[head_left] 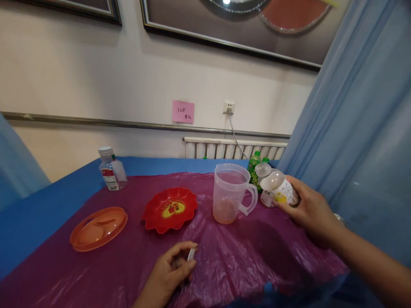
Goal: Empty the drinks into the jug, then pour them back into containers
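Note:
My right hand (310, 209) grips a small white bottle (276, 185) with a printed label, tilted with its open mouth toward a clear plastic measuring jug (230, 193). The jug stands upright on the purple plastic sheet (231, 256) and holds a little orange liquid at the bottom. My left hand (171, 271) rests on the sheet near the front edge, fingers curled around a small white cap (191, 254). The bottle's mouth is just right of the jug's handle, apart from it.
A red scalloped dish (169, 209) and an orange divided plate (98, 227) lie left of the jug. A clear bottle with a white cap (111, 169) stands at the back left. Green bottles (255, 164) stand behind the jug. A blue curtain (353, 128) hangs at right.

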The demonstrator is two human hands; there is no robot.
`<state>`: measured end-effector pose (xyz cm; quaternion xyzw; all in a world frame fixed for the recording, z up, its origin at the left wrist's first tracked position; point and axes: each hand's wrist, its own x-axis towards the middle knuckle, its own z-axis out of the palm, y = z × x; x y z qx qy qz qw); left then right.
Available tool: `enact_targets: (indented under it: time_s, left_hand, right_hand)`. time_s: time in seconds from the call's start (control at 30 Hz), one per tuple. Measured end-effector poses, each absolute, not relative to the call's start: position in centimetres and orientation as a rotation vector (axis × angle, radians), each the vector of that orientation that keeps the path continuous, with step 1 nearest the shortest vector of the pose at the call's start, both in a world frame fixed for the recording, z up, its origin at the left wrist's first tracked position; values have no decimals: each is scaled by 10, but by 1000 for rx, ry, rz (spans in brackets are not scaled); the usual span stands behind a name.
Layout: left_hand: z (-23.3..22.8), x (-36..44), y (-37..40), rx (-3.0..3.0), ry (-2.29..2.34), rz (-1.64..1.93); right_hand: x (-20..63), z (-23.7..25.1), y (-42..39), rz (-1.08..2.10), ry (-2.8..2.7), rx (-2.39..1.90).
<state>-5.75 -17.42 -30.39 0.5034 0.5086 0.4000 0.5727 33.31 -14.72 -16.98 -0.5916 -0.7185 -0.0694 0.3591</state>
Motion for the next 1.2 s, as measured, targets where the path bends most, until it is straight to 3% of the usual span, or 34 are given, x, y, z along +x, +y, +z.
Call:
enact_targets:
  time_s: [0.47,1.2]
  left_hand:
    - [-343,-69,-168,1198,1038,965]
    - [-326,-61,-176,1236,1042,932]
  right_hand:
    - [339,-121,-91,-800,-2285,-1584]
    - [335,-98,-76,-1138,-2457,-1397]
